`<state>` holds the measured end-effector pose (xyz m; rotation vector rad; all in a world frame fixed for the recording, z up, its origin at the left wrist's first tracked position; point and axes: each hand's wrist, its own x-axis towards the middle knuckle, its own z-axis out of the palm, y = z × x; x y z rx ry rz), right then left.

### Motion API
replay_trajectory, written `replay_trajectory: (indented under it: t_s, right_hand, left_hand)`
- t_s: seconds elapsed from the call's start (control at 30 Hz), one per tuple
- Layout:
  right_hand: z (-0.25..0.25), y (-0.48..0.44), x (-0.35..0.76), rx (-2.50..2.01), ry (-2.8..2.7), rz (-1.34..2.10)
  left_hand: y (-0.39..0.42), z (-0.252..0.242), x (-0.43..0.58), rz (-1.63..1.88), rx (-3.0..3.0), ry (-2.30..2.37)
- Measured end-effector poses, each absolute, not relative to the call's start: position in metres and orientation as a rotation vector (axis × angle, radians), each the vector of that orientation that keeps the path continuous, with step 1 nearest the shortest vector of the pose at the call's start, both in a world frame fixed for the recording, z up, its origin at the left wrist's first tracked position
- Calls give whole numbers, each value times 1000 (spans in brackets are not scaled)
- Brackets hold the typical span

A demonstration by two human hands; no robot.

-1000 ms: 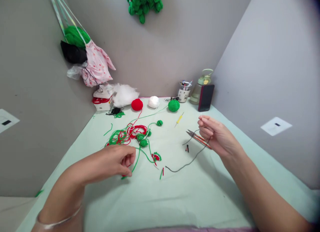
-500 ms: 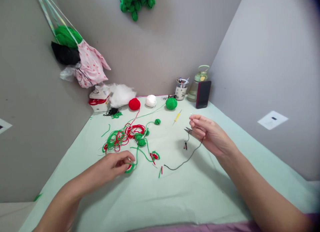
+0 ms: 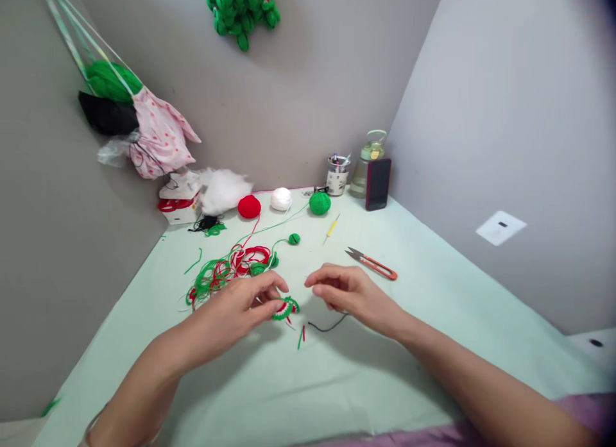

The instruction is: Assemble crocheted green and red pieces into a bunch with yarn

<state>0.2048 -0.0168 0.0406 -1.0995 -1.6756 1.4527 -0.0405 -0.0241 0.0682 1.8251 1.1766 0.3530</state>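
Note:
My left hand (image 3: 250, 303) is closed in a pinch on a small green, white and red crocheted piece (image 3: 285, 308), held just above the pale green table (image 3: 337, 383). My right hand (image 3: 344, 292) is close beside it on the right, fingers pinched together; a dark grey thread (image 3: 327, 326) trails from under it onto the table, and what the fingertips hold is too small to name. A tangle of green and red yarn (image 3: 226, 270) lies just behind my left hand.
Orange thread snips (image 3: 373, 263) lie right of my hands. Red (image 3: 249, 206), white (image 3: 281, 199) and green (image 3: 320, 203) yarn balls, a yellow-handled hook (image 3: 331, 229), a pen cup (image 3: 337, 174), a bottle and phone (image 3: 376, 184) line the back. Grey walls enclose the table.
My right hand has moved left and down from above the snips to meet my left hand. My left hand has lifted the crocheted piece and brought it right. The snips now lie uncovered.

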Motion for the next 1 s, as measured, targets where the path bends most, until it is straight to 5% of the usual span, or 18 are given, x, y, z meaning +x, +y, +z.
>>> replay_trajectory:
  t_s: [0.37, 0.67, 1.0]
  right_hand:
    - [34, -16, 201, -1174, -1653, 1353]
    - [38, -13, 203, -1153, -1645, 1341]
    - [34, -1, 215, -915, -1230, 1744]
  left_hand:
    - [-18, 28, 5, 878, 1488, 998]
    - [-21, 21, 6, 942, 1330, 964]
    - [-14, 18, 3, 1080, 1006, 939]
